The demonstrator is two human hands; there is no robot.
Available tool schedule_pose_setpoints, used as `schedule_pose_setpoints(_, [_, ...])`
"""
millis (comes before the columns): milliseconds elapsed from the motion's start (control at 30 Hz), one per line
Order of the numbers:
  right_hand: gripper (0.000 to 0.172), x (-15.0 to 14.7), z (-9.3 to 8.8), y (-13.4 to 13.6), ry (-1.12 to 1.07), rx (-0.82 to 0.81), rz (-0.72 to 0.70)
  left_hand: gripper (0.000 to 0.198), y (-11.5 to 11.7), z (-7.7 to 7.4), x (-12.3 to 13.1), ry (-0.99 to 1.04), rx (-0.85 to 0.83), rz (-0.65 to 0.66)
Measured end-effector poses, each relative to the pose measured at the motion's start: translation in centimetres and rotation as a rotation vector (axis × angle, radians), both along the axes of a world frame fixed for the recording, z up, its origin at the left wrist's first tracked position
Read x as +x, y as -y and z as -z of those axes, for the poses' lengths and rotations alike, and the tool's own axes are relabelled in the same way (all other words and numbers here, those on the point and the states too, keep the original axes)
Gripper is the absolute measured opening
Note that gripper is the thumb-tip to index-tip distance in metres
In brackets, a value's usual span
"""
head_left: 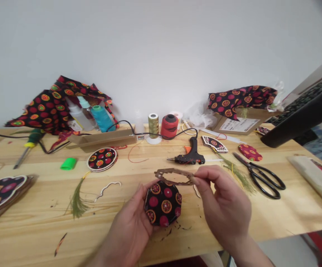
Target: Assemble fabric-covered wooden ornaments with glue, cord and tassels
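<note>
Holding floral-fabric octagon (pixel 165 204) | left hand (pixel 133 217): fingers cradling its edge | right hand (pixel 224 205): fingertips pinching wooden openwork frame (pixel 174 171) above octagon's far rim | grip frame lightly; thin openwork looks fragile

A screwdriver (pixel 30 144) (yellow and green) lies left of a small bright-green piece (pixel 68 163).

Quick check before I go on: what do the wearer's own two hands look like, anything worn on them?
The left hand and right hand are both bare. No glove, ring, watch or sleeve shows on either.
</note>
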State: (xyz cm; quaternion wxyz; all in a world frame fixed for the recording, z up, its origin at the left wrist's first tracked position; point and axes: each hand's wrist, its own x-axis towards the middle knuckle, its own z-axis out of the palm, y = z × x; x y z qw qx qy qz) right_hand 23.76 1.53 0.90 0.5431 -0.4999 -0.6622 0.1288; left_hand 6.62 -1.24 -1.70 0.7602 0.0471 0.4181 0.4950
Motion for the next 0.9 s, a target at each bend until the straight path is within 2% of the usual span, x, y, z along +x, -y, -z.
schedule_pose_setpoints(100, [0.013, 0.1, 1.3, 0.5, 0.301, 0.295, -0.078, 0.038, 0.1, 0.1, -0.1, 0.019, 0.01, 0.01])
schedule_pose_setpoints(200, [0.022, 0.4, 2.6, 1.2, 0.521, 0.444, -0.263, 0.035, 0.2, 0.3, -0.2, 0.059, 0.087, 0.033])
schedule_pose_setpoints(333, [0.036, 0.5, 3.1, 2.1, 0.676, 0.462, -0.367, 0.031, -0.1, 0.3, -0.1, 0.015, 0.098, 0.021])
schedule_pose_setpoints(533, [0.033, 0.2, 3.5, 2.9, 0.746, 0.489, -0.399, 0.023, 0.0, 0.1, 0.2, -0.069, 0.135, -0.012])
schedule_pose_setpoints(667, [0.031, 0.3, 4.1, 3.0, 0.684, 0.412, -0.45, 0.03, 0.3, 0.3, 0.2, -0.118, 0.136, -0.002])
schedule_pose_setpoints(767, [0.021, 0.6, 4.0, 2.4, 0.438, 0.198, -0.309, 0.036, 0.2, 0.4, 0.3, -0.122, 0.125, 0.001])
schedule_pose_setpoints(800, [0.024, 0.7, 3.9, 2.1, 0.375, 0.106, -0.265, 0.036, 0.1, 0.4, 0.3, -0.116, 0.121, 0.002])
schedule_pose_setpoints(833, [0.036, 0.8, 3.7, 1.8, 0.341, 0.02, -0.251, 0.036, 0.1, 0.3, 0.3, -0.108, 0.115, 0.004])
schedule_pose_setpoints(900, [0.069, 1.0, 3.2, 1.2, 0.353, -0.126, -0.32, 0.035, 0.0, 0.3, 0.4, -0.094, 0.098, 0.005])
